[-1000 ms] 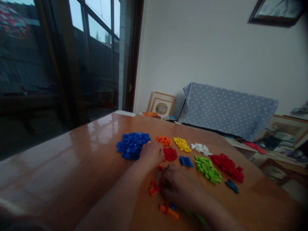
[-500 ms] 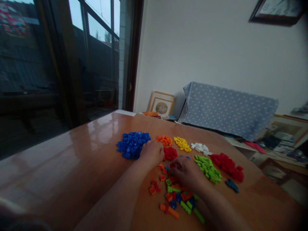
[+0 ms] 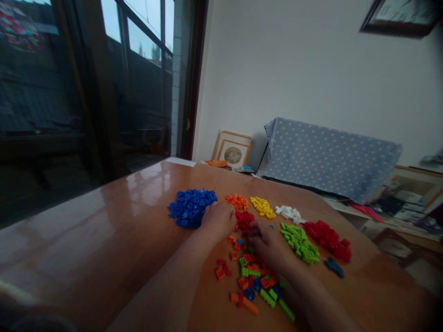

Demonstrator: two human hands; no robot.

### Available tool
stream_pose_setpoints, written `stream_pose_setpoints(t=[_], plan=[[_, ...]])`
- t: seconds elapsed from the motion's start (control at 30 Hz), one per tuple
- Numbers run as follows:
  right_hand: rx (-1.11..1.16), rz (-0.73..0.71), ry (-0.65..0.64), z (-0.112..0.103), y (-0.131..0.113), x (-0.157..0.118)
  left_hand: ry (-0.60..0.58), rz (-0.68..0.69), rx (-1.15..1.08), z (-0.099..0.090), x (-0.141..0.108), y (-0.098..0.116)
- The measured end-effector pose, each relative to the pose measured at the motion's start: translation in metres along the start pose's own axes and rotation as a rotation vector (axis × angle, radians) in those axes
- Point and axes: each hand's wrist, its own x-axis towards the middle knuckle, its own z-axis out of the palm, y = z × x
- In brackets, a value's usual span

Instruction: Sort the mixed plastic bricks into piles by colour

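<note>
My left hand (image 3: pixel 218 220) rests between a heap of blue toy bricks (image 3: pixel 192 207) and a small pile of red bricks (image 3: pixel 243 221). Its fingers are bent and pressed together, and what they hold, if anything, is hidden. At the right side of that red pile is my right hand (image 3: pixel 268 240), its fingers loosely curved and apart, with no brick visible in them. Below it lies a mixed scatter of orange, green, red and blue bricks (image 3: pixel 254 273), partly covered by the hand and forearm.
Farther back are piles of orange bricks (image 3: pixel 237 201), yellow bricks (image 3: pixel 262 207) and white bricks (image 3: pixel 289 213). Green bricks (image 3: pixel 300 242), a larger red pile (image 3: pixel 327 240) and a dark blue piece (image 3: pixel 334 267) lie to the right on the brown table (image 3: pixel 114 240).
My right hand has shifted slightly up and toward the small red pile; the red near its fingertips no longer shows in them. My left hand stays in place.
</note>
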Motion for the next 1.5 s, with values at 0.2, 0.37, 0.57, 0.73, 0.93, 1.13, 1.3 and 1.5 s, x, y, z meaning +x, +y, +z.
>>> stream_pose_setpoints(t=[0.2, 0.37, 0.57, 0.73, 0.93, 1.13, 1.3, 1.5], plan=[[-0.003, 0.022, 0.026, 0.003, 0.000, 0.003, 0.004, 0.000, -0.001, 0.000, 0.000, 0.000], [0.009, 0.023, 0.051, 0.005, 0.000, 0.005, -0.004, 0.001, 0.004, 0.000, 0.000, 0.000], [0.027, -0.007, 0.048, -0.003, -0.014, -0.001, 0.009, 0.004, -0.001, 0.000, -0.001, 0.000], [-0.032, -0.230, -0.056, -0.014, -0.052, -0.023, 0.005, -0.004, -0.004, -0.001, -0.001, 0.001], [-0.098, -0.341, -0.232, -0.016, -0.085, -0.040, -0.003, -0.011, 0.002, 0.000, -0.001, 0.001], [-0.151, -0.353, -0.251, -0.011, -0.089, -0.038, -0.007, -0.009, -0.003, 0.001, -0.002, 0.001], [-0.143, -0.352, -0.230, -0.007, -0.087, -0.037, -0.002, 0.002, -0.013, 0.003, -0.001, 0.000], [-0.170, -0.319, -0.226, -0.012, -0.089, -0.039, 0.013, 0.008, -0.022, 0.002, -0.001, 0.000]])
